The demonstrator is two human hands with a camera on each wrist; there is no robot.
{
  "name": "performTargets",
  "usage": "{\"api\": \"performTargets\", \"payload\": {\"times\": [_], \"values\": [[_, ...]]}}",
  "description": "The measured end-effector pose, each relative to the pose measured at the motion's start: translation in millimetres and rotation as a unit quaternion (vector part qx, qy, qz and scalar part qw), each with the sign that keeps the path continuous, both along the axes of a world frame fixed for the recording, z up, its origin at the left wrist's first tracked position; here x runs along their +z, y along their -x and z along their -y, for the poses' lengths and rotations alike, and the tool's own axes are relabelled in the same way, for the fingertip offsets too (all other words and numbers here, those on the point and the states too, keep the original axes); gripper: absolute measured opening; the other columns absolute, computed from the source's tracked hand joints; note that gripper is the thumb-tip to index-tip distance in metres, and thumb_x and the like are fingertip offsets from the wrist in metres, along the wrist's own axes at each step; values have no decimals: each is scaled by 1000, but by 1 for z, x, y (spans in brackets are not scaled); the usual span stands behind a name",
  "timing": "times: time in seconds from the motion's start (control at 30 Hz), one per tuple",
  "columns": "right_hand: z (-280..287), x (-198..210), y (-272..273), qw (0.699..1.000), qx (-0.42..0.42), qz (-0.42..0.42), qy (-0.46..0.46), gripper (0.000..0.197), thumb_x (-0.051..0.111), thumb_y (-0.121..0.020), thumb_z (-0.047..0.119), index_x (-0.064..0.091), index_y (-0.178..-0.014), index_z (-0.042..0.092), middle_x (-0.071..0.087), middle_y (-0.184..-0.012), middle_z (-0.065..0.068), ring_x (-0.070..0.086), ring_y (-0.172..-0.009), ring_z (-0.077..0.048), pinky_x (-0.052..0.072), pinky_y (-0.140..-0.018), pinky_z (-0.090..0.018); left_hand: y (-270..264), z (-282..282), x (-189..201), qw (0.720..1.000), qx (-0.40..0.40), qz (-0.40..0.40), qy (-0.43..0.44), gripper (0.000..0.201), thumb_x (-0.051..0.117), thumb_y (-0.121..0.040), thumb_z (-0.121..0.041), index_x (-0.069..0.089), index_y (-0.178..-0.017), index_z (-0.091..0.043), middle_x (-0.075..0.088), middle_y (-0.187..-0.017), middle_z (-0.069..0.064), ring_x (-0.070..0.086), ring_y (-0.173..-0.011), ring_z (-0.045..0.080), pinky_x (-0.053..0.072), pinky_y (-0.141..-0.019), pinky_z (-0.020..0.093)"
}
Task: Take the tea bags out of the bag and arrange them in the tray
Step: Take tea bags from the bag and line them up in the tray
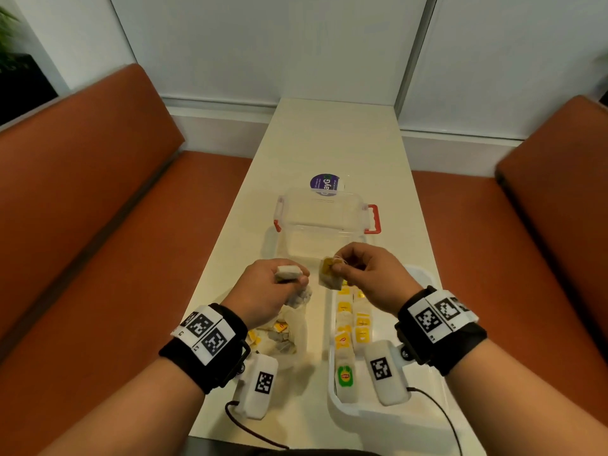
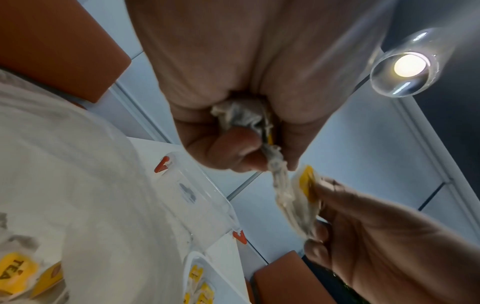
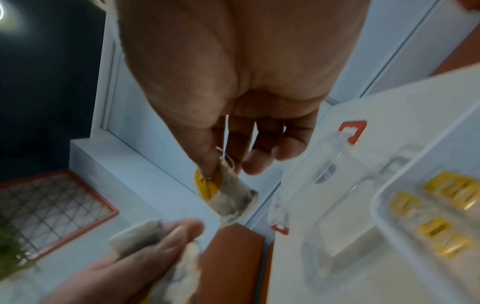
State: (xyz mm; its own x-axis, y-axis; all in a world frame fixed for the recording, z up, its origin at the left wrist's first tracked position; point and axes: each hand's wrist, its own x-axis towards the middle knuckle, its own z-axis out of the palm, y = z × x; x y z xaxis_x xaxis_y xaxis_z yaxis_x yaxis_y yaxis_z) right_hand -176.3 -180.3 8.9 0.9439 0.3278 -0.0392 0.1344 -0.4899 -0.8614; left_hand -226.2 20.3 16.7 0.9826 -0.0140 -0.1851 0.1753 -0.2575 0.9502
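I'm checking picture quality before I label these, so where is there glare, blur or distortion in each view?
Head view: wide-angle bending at the sofas, dim warm light, tea bag in the right hand fairly sharp. Left wrist view: a ceiling lamp flares; the left hand is soft, the plastic bag washed out. Right wrist view: motion blur smears the tray and its tags.

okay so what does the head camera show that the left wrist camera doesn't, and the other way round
Head only: the purple sticker beyond the clear box, and the tray's Lipton packet.
Left wrist only: a ceiling lamp, and "TEA" on a tag in the bag.
Both: the left hand gripping tea bags, the right hand pinching one.
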Motion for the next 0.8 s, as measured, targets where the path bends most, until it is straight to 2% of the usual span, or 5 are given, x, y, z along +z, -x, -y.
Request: {"api": "performTargets", "payload": {"times": [0.13, 0.3, 0.43, 0.6, 0.8], "values": [[34, -24, 1, 989, 3, -33, 142, 9, 65, -88, 31, 64, -90, 22, 66, -82, 4, 63, -79, -17, 53, -77, -35, 4, -6, -12, 999, 21, -27, 7, 8, 65, -90, -5, 69, -96, -3, 65, -70, 6, 56, -46, -1, 39, -42, 10], [50, -64, 13, 960, 13, -117, 254, 10, 63, -88, 30, 61, -86, 20, 63, -79, 3, 63, -75, -17, 49, -68, -27, 9, -10, -26, 999, 16, -28, -28, 8, 66, -90, -8, 71, -94, -6, 65, -70, -1, 55, -48, -4, 40, -46, 9], [51, -90, 18, 933, 33, -184, 307, 2, 61, -88, 23, 59, -89, 23, 63, -79, 5, 63, -71, -12, 44, -59, -18, 12, -12, -31, 998, 8, -26, -48, 7, 66, -90, -10, 72, -91, -8, 66, -66, -8, 55, -49, -4, 40, -47, 9], [47, -111, 21, 897, 77, -251, 354, 7, 61, -86, 17, 57, -87, 23, 64, -79, 3, 63, -72, -12, 46, -62, -20, 14, -14, -32, 998, 24, -40, -32, 7, 65, -90, -8, 71, -92, -5, 64, -64, -6, 53, -43, -2, 40, -44, 11], [49, -123, 23, 911, 21, -252, 327, 6, 59, -87, 16, 59, -85, 21, 65, -73, 5, 60, -60, -6, 43, -54, -17, 19, -18, -35, 998, 32, -43, -35, 6, 66, -90, -8, 72, -92, -7, 63, -64, -6, 52, -43, -3, 38, -45, 9]]}}
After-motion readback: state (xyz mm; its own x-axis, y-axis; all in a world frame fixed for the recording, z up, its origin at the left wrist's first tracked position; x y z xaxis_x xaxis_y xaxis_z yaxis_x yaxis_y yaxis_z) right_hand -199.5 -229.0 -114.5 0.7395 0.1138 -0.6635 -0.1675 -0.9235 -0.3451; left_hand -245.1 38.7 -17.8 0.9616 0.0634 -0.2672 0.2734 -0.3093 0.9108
